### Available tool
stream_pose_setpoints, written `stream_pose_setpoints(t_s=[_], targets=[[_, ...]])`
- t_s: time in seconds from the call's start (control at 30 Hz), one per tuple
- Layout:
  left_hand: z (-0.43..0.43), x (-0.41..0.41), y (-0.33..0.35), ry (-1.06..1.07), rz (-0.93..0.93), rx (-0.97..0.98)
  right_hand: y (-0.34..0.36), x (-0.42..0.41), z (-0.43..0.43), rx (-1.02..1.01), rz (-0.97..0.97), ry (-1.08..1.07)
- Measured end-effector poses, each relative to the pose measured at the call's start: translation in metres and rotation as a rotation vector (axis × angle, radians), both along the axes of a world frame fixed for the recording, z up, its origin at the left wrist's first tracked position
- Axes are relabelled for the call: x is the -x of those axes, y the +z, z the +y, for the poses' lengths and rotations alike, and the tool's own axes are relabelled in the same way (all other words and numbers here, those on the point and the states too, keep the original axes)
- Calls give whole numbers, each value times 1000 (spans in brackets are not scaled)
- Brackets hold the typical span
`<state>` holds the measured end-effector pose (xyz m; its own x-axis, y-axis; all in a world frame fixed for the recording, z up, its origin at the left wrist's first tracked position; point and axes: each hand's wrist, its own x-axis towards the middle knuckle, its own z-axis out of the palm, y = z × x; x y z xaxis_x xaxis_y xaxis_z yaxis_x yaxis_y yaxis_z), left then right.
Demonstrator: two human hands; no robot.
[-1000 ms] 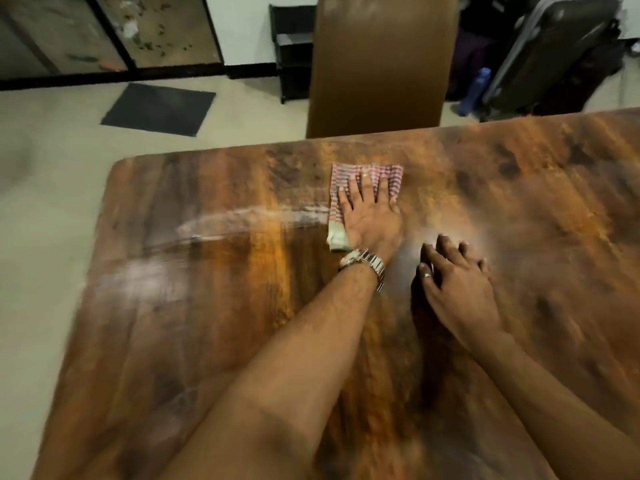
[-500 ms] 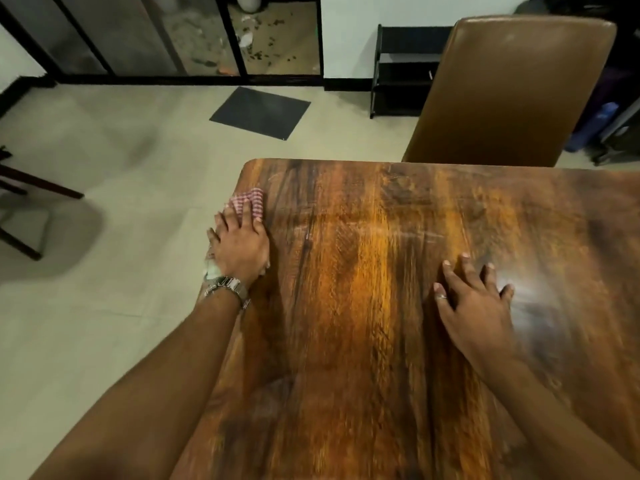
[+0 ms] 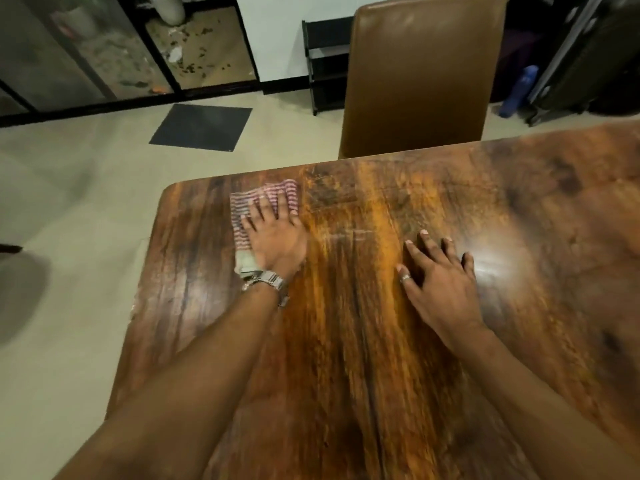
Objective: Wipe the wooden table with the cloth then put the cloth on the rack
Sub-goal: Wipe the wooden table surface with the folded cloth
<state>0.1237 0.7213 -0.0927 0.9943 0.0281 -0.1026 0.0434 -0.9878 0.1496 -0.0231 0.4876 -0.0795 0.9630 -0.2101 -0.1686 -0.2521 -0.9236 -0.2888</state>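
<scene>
A red-and-white checked cloth (image 3: 258, 206) lies flat on the wooden table (image 3: 381, 341) near its far left corner. My left hand (image 3: 275, 237), with a metal watch on the wrist, presses down on the cloth with fingers spread; the cloth's near half is hidden under the palm. My right hand (image 3: 440, 282), wearing a ring, rests flat on the bare tabletop to the right, fingers apart and holding nothing. A black rack (image 3: 325, 64) stands against the far wall behind the chair.
A brown leather chair (image 3: 419, 77) stands at the table's far edge. A dark mat (image 3: 202, 127) lies on the tiled floor by glass doors (image 3: 104, 53). A suitcase (image 3: 585, 53) and a blue bottle (image 3: 519, 90) sit at the back right.
My left hand has slid the cloth from the table's left edge back to the right, onto the tabletop near the far corner. My right hand has stayed flat in place.
</scene>
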Motion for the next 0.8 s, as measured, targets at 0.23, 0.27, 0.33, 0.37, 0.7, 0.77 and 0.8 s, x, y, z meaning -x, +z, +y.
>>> stream_pose_setpoints(t_s=[0.23, 0.27, 0.33, 0.37, 0.7, 0.77, 0.8], targets=[[-203, 39, 1, -270, 42, 80, 3, 25, -88, 67, 19, -169], [-228, 48, 2, -324, 50, 100, 3, 31, -97, 77, 12, -183], [-266, 64, 4, -404, 44, 126, 2, 38, -109, 93, 5, -198], [-278, 71, 3, -434, 34, 122, 2, 40, -112, 101, 6, -198], [-129, 50, -10, -322, -2, 151, 15, 27, -68, 101, 74, -104], [-63, 35, -6, -227, 6, 111, 15, 11, -30, 76, 78, -4], [-32, 28, -4, -190, 12, 90, 13, 2, -9, 54, 71, 33]])
